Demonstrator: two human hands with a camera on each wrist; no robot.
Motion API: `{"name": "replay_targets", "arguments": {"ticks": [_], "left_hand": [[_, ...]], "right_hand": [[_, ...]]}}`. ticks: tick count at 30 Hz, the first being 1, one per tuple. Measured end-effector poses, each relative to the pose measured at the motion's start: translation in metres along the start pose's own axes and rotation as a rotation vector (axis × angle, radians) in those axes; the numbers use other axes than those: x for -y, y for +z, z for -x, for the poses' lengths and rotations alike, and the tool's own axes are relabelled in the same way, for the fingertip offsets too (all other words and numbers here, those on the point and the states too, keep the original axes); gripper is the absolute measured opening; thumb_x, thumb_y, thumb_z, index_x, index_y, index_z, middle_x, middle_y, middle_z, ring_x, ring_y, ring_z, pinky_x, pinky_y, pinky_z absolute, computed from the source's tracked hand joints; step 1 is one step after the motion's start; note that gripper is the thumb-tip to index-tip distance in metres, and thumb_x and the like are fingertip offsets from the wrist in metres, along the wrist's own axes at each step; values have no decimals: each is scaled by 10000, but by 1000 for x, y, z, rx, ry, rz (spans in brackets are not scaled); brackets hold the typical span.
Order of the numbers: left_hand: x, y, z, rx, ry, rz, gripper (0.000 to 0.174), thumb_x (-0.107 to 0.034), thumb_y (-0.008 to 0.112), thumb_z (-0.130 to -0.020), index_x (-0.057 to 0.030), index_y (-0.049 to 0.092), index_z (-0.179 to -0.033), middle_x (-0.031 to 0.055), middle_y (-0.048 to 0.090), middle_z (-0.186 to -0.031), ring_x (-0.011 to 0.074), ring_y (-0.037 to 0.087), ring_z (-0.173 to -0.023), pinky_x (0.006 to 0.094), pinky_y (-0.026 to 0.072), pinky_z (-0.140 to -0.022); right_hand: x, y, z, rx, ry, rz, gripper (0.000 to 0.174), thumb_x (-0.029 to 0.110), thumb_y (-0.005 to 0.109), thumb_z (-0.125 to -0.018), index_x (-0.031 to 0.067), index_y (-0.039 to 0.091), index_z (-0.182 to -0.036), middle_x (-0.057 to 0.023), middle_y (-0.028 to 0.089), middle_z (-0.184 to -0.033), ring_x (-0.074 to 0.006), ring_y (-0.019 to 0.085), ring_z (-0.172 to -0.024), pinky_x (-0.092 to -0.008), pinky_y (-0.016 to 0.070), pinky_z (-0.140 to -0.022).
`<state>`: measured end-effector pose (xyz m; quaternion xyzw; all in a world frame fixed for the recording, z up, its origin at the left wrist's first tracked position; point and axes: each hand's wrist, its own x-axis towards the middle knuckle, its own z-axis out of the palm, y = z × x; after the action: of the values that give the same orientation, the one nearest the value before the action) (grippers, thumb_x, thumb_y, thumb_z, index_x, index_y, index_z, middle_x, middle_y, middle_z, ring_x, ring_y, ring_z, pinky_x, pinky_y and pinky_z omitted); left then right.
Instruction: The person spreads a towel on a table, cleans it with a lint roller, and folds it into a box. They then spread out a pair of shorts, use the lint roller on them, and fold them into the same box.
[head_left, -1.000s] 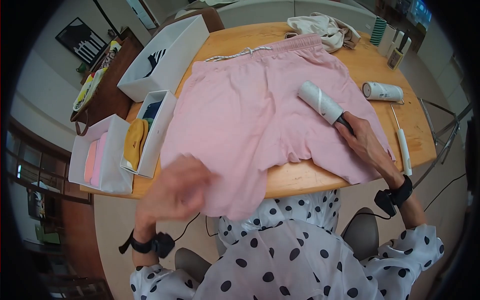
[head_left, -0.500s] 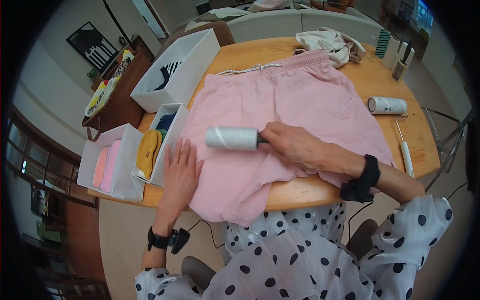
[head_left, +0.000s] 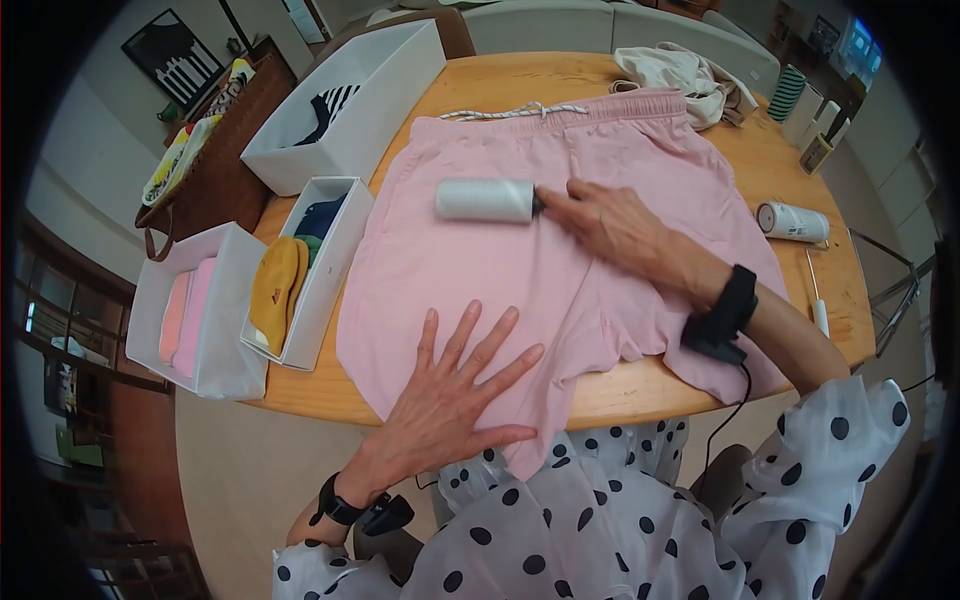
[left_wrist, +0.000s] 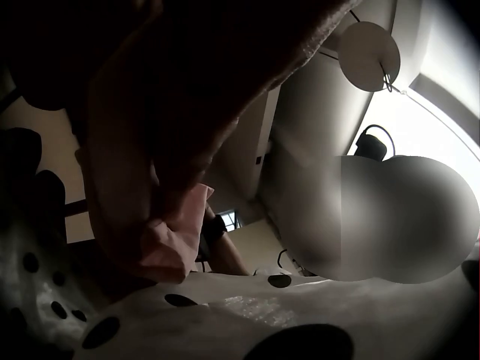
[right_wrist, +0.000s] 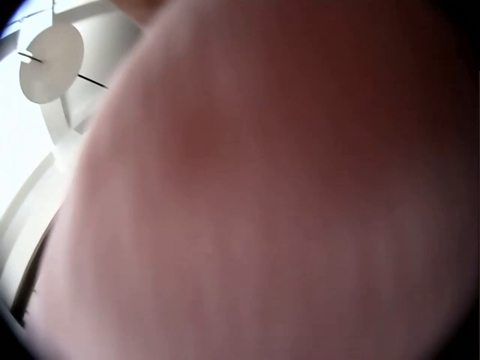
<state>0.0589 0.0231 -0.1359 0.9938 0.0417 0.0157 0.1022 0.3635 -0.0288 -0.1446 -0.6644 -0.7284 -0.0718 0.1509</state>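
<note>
Head cam: pink shorts (head_left: pixel 560 250) spread mid-counter (head_left: pixel 760 150). The left hand (head_left: pixel 450 385) is pressed flat, fingers splayed, on the leg at the near edge, and the right hand (head_left: pixel 610 220) is gripping the lint roller (head_left: pixel 485 200) on the upper half. Left wrist cam: dark, just a pink hem (left_wrist: pixel 169 247) above polka-dot fabric (left_wrist: pixel 225 307). Right wrist cam: all blur.

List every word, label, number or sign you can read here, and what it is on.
Nothing here can be read.
Spare lint roll: faint print on its wrapper, too blurred.
Mustard garment in the white box: small orange mark, too small.
</note>
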Motion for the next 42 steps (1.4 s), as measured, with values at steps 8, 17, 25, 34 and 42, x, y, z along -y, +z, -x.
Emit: {"name": "replay_targets", "arguments": {"ticks": [8,17,25,34,42], "left_hand": [[2,0,2,-12,5,11,856,-638,643,-818,-243,364,-1525,104,188,-1626,390,99,-1498,640,34,-1169],[11,-9,11,34,50,82,753,-535,621,-893,-196,374,-1519,114,202,-1620,378,146,-1489,586,91,-1186],[28,-4,44,-105,-289,-64,718,-439,590,-945,-130,322,-1535,164,194,-1613,384,154,-1487,551,105,-1192],[26,-11,42,-30,-273,-77,779,-501,587,-937,-144,275,-1554,190,166,-1611,414,137,-1481,598,108,-1175],[47,-94,-14,-155,-184,-74,371,-277,543,-983,-29,600,-1252,171,559,-1336,362,513,-1228,450,399,-1057]], "right_hand": [[-69,20,-45,-91,159,70,299,232,500,-996,97,512,-1264,-188,596,-919,-394,627,-767,-487,490,-638],[17,-10,-24,-94,98,-132,322,141,536,-900,99,517,-1219,-175,612,-980,-383,645,-833,-500,504,-684],[54,24,-45,49,-169,-228,287,112,515,-896,88,520,-1182,-178,602,-950,-371,643,-820,-508,501,-679],[-34,42,-113,-69,78,-112,194,210,506,-975,73,545,-1105,-157,598,-914,-355,624,-805,-479,493,-688],[-43,10,-67,-262,145,-88,263,241,519,-979,115,568,-1204,-166,598,-896,-360,625,-799,-475,489,-696]]}}
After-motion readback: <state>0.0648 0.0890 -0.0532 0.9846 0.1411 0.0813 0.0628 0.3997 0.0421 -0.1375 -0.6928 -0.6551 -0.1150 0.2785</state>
